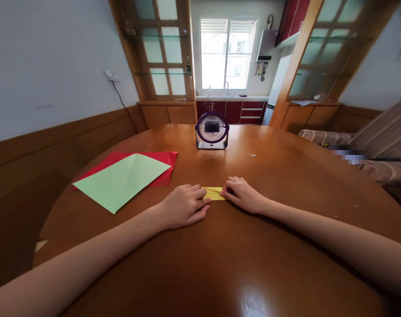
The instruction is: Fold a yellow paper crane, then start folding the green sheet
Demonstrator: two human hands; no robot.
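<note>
Two bare hands rest on a round wooden table (286, 176), one at each end of a small folded yellow paper (214, 193) that lies flat near the middle of the tabletop. The left hand (184, 205) lies knuckles up with its fingers curled loosely, its fingertips pressing down on the left end of the yellow paper rather than closing around it. The right hand (242, 193) does the same at the other end, fingers bent and tips set on the paper's right edge, so that only a short strip of yellow shows between the two hands. Neither hand has lifted the paper; both simply pin it to the wood. A crease line can be made out across the visible yellow strip. To the left of the hands, well apart from them, a light green sheet (121, 180) with a diagonal fold mark lies on top of a red sheet (163, 165), whose edges show along the far and right sides. Farther back on the table, straight beyond the yellow paper, a small purple desk fan (212, 130) stands upright facing the person. Behind the table are wooden cabinets with glass doors and a bright window (227, 53) above a sink
</note>
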